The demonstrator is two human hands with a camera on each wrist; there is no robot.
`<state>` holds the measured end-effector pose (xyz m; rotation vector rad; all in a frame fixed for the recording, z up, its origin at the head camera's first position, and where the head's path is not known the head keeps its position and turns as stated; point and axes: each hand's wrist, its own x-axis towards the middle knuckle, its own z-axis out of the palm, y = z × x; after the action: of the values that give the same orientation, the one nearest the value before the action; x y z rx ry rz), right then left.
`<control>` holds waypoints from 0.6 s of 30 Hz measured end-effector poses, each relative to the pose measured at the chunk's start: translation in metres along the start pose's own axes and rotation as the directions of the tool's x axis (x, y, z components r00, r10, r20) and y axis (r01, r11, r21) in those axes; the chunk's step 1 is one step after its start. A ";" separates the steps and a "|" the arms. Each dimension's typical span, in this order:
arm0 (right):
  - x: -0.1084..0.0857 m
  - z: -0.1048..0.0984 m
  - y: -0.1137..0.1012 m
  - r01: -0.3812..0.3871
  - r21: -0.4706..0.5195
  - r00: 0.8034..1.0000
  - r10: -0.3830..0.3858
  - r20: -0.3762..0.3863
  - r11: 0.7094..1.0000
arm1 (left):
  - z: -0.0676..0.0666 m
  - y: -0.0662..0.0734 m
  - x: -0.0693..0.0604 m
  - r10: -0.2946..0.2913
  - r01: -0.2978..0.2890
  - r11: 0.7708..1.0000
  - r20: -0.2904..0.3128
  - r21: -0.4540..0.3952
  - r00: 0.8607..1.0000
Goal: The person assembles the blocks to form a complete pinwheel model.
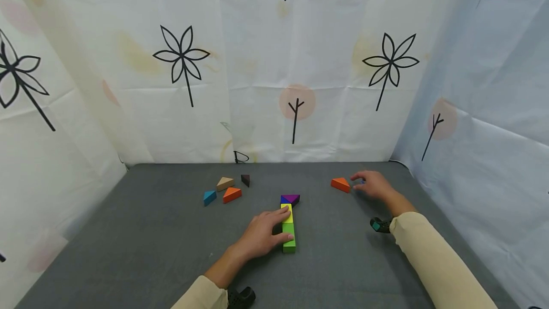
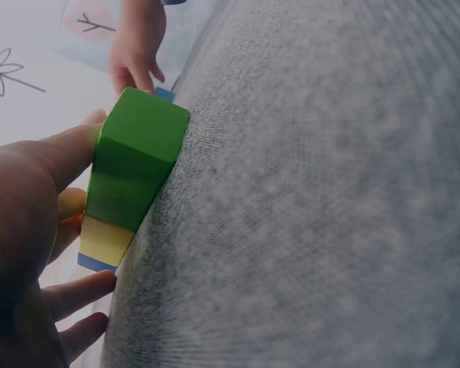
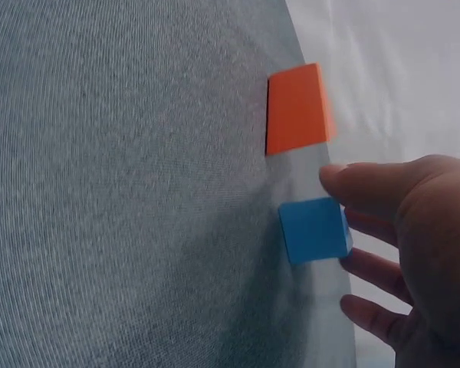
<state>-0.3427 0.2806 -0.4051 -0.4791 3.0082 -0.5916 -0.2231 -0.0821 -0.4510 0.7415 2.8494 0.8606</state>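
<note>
My left hand rests on a row of blocks, its fingers extended over the yellow block and its thumb on the green block. At the row's far end sit a small blue piece and a purple triangular block. On the right, my right hand hovers around a light blue block, thumb on one side and fingers on the other, loosely bent. Contact with that block cannot be made out. Just left of these fingers lies an orange triangular block.
Left of the row lie a tan block, a second orange block, a blue triangular block and a dark brown triangular block. Patterned white cloth walls the back and sides of the grey table.
</note>
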 end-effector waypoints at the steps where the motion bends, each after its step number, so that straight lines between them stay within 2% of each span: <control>1: 0.000 0.000 0.002 -0.001 -0.010 1.000 0.001 0.007 1.000 | 0.000 0.000 0.000 -0.001 0.001 1.000 0.001 -0.001 1.000; 6: -0.001 0.001 0.007 -0.003 -0.038 1.000 0.003 0.012 0.999 | 0.001 -0.001 0.001 -0.008 0.008 1.000 0.007 -0.001 1.000; 18: -0.007 0.000 0.012 -0.010 -0.035 1.000 0.009 -0.018 0.999 | 0.000 0.001 0.001 -0.008 0.008 1.000 0.004 0.005 1.000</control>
<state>-0.3398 0.2928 -0.4098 -0.4632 3.0403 -0.5456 -0.2231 -0.0809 -0.4503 0.7313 2.8498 0.8497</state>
